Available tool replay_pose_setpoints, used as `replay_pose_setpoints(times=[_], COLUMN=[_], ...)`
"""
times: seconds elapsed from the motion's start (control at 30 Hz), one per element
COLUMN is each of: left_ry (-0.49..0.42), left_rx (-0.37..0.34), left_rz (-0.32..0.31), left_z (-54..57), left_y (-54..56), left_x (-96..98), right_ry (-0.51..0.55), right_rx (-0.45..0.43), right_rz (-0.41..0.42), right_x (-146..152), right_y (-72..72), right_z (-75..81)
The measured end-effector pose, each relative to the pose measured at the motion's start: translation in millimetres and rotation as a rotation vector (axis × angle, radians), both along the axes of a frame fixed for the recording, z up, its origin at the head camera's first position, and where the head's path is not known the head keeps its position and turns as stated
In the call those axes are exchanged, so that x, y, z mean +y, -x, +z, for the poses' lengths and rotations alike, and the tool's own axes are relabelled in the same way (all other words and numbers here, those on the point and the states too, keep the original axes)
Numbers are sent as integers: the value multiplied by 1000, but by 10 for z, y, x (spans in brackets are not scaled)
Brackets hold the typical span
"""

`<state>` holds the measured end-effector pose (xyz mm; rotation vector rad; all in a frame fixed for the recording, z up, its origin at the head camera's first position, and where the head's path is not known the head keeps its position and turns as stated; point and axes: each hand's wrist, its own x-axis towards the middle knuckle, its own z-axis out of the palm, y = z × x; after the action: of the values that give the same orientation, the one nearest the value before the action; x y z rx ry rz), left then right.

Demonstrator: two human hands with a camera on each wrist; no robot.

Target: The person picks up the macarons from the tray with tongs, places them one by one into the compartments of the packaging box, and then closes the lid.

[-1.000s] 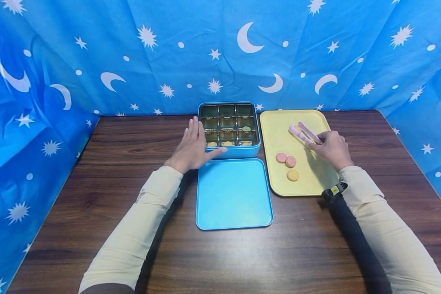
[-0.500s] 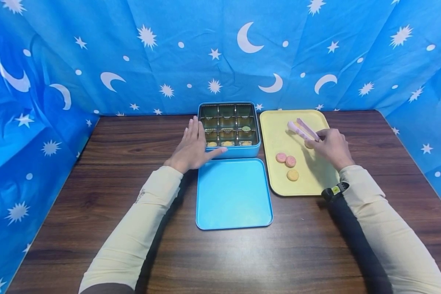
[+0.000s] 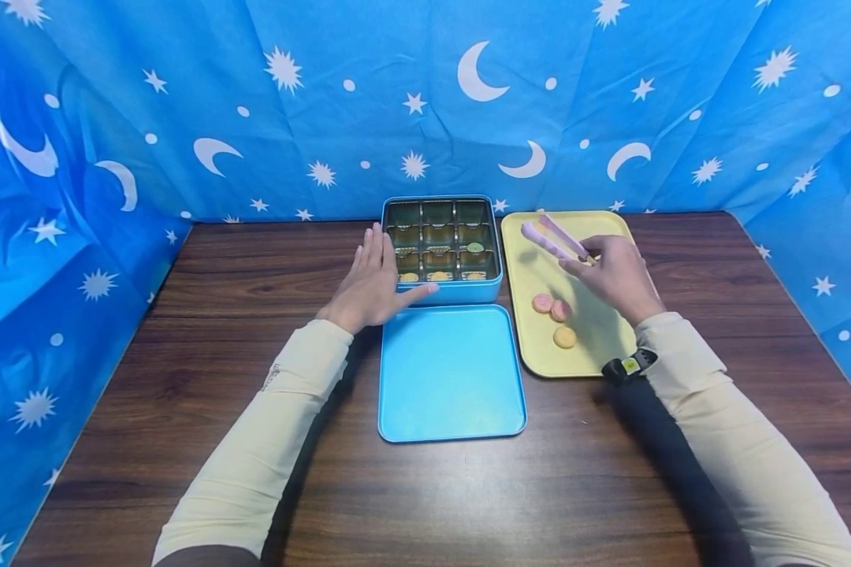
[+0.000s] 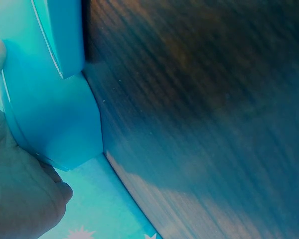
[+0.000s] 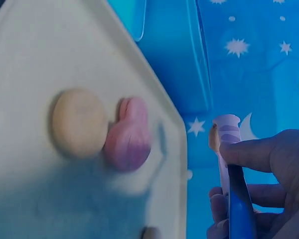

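In the head view my right hand (image 3: 620, 272) grips a pair of pale pink tongs (image 3: 544, 239) above the yellow tray (image 3: 518, 346). A tan cookie (image 5: 214, 139) shows between the tong tips in the right wrist view. On the tray lie two pink cookies (image 3: 542, 303) touching each other and a yellow cookie (image 3: 564, 338) in front of them. My left hand (image 3: 365, 279) rests with straight fingers along the left side of the blue tin (image 3: 461, 294), its thumb across the front. Yellow cookies (image 3: 438, 276) occupy the tin's front compartments; a green cookie (image 3: 475, 248) sits behind at right.
The tin's flat blue lid (image 3: 452, 378) lies right in front of it on the dark wooden table (image 3: 425, 504). A blue cloth (image 3: 369, 118) with stars and moons hangs close behind the tin and tray, and along both sides.
My right hand has lifted the tongs and moved them left across the tray, toward the tin, with the tan cookie between the tips. The left hand has stayed still.
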<state>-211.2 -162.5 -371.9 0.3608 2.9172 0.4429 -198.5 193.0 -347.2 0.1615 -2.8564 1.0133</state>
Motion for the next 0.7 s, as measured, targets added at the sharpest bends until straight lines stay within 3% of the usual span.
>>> replay_pose_setpoints(times=[0.17,0.7], left_ry=[-6,8], left_rx=[-4,-3], left_rz=[6,13], left_z=[2,-3], left_y=[-1,6], left_x=[1,9], right_ry=[-3,32], right_rx=[29,-53], right_rz=[25,80], right_x=[-138,-671], right_y=[11,83], right_z=[48,121])
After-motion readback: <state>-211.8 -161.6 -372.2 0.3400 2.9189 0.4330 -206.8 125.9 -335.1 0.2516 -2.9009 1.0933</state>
